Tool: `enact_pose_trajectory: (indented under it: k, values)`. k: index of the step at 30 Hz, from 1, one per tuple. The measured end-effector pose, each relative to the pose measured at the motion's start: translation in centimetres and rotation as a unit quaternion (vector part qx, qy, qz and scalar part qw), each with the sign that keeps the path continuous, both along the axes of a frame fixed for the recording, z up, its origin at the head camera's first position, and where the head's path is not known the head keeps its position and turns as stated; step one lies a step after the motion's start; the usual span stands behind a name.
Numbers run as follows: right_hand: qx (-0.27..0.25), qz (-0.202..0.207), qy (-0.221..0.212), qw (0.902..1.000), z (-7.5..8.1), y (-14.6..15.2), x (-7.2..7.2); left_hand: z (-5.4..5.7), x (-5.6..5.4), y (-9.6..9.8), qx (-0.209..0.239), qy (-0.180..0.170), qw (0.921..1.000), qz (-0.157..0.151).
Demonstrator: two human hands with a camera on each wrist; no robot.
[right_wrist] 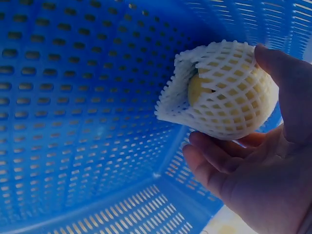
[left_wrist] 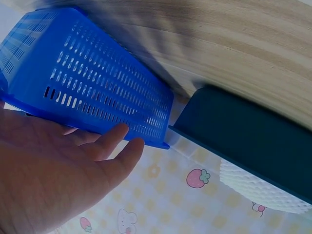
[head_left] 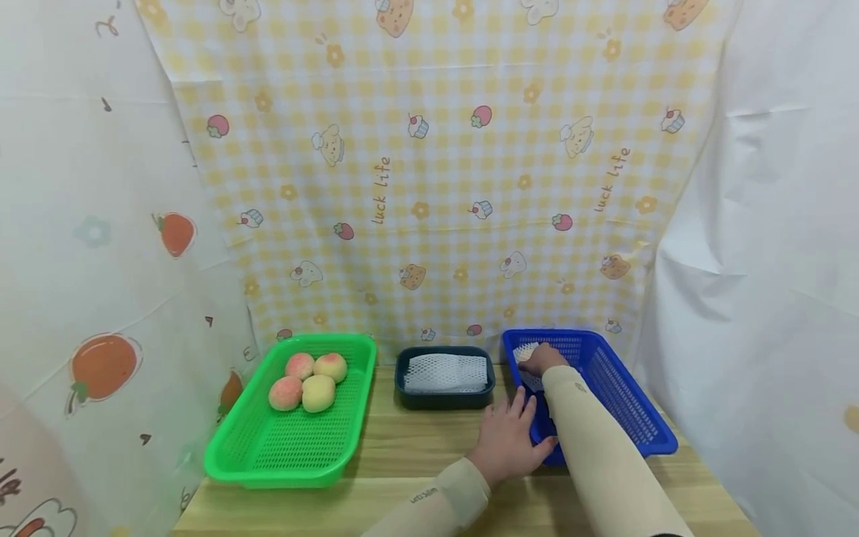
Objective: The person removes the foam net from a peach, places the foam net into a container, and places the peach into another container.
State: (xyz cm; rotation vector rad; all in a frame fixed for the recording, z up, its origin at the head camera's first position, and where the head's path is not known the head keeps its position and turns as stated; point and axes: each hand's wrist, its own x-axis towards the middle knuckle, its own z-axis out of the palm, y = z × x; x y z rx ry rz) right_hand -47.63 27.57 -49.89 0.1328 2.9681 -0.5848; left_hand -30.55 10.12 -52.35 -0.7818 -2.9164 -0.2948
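In the head view my right hand [head_left: 543, 359] reaches into the far left part of the blue basket [head_left: 614, 384]. The right wrist view shows its thumb and fingers around a yellowish peach [right_wrist: 234, 92] in a white foam net, whose loose end sticks out past the fruit. My left hand [head_left: 506, 441] is spread at the basket's left rim and holds nothing. From the left wrist, its relaxed fingers [left_wrist: 127, 156] overlap the lower edge of the basket's slotted side [left_wrist: 107, 83].
A dark teal tray [head_left: 443, 401] in the middle holds white foam nets [head_left: 446, 373]. To the left, a green basket [head_left: 295, 447] contains several peaches [head_left: 318, 393]. All stand on a wooden table [head_left: 416, 455], with a checked cloth [head_left: 443, 171] hanging behind.
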Motion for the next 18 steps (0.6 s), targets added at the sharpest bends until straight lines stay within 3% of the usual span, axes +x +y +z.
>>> enact_pose_trajectory:
  k: [5,12,18]
  values:
    - [-0.006,0.005,-0.004,1.0,-0.4,0.2,-0.1,0.1,0.0,0.0,-0.005,0.005,1.0,-0.001]
    - [-0.06,-0.013,-0.002,0.9981,-1.4,0.6,-0.1,0.3,0.1,0.1,-0.015,0.003,0.9999,-0.001]
    - [-0.062,-0.022,0.009,0.9978,-2.2,1.0,-0.3,0.1,0.1,0.1,-0.007,-0.003,1.0,0.003]
